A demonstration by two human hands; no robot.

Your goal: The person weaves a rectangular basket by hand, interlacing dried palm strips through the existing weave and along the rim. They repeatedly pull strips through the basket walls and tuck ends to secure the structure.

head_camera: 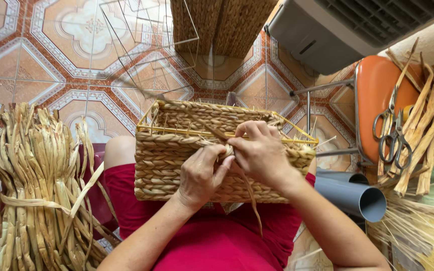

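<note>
Now, both hands (232, 163) on woven basket (217, 150) (half-woven) — strand (249, 193) pinched

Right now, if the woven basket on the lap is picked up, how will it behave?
The basket probably feels light: it is dried plant braid over thin wire. It likely holds its box shape, since the yellow wire rim stays straight. Loose strands hang floppy under the left hand and right hand.

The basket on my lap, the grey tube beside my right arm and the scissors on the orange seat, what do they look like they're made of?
Basket: braided dried plant fibre, matte tan, on a thin yellow wire frame at the rim. Grey tube: probably plastic pipe, smooth with a thin, even wall. Scissors: metal, dull grey with a worn look.
</note>
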